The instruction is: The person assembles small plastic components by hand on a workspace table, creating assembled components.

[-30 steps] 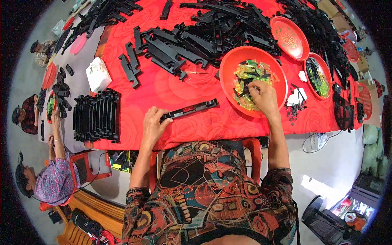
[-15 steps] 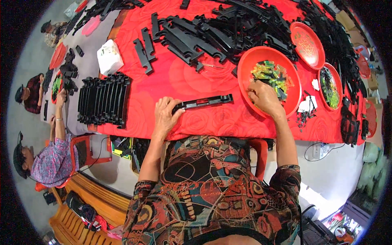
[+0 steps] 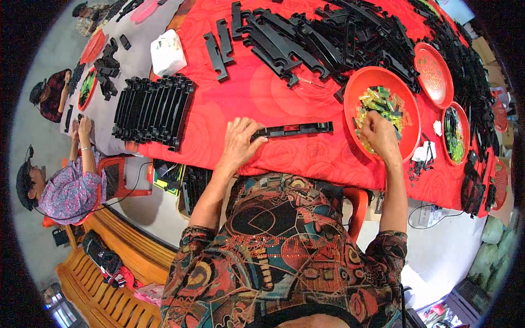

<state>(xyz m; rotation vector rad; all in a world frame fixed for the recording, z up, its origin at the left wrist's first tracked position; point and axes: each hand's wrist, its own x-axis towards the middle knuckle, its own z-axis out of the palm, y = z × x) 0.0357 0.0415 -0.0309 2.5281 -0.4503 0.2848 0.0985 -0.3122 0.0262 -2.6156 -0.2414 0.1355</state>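
Note:
My left hand [image 3: 239, 143] grips the left end of a long black plastic bar [image 3: 307, 128], its fingers over the top and the thumb along the near side. The bar lies on the red cloth, its slotted face towards me. Over to the right, my right hand [image 3: 381, 138] reaches into a round red plastic bowl [image 3: 353, 90]. The fingertips are bunched together among small yellow-green and clear plastic pieces [image 3: 380, 101] in it. Whether a piece is between those fingers cannot be made out.
A row of black bars [image 3: 153, 109] stands at the left, below a white box [image 3: 168, 53]. A heap of loose black bars [image 3: 317, 38] covers the far side. Two more red trays [image 3: 433, 74] sit at the right. A co-worker [image 3: 71, 188] sits at the left.
The whole view has shifted, with table things appearing further right. My left hand still keeps hold of the bar, and my right hand remains in the bowl. The co-worker's hands have come together.

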